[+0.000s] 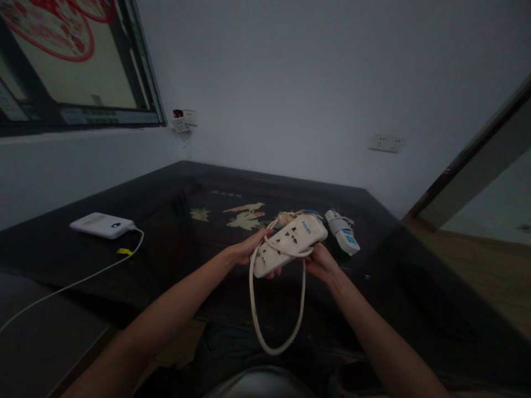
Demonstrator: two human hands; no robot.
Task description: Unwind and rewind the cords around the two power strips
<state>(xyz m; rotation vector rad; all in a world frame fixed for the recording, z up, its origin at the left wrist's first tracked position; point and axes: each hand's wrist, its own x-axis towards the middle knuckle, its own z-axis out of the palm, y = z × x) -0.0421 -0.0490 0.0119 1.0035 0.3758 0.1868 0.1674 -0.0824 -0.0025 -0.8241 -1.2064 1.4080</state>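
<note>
Between my two hands is a white power strip (pixel 286 243), tilted, with its sockets facing up. My left hand (pixel 254 247) grips its near left end, fingers curled beneath. On the other side, my right hand (pixel 320 261) closes on the strip's edge and the cord there. The strip's white cord (pixel 277 350) crosses over the sockets and hangs in a loop below. A second white power strip (pixel 343 232), wound with its grey-white cord, lies on the dark table just right of my right hand.
The glossy dark table (pixel 166 193) bears a painted bird-and-leaf pattern. At left lies a white device (pixel 103 225) with a cable trailing off the near left edge and a yellow tag (pixel 124 251). Wall sockets (pixel 386 143) are behind, with a loose socket box (pixel 182 120) near the window.
</note>
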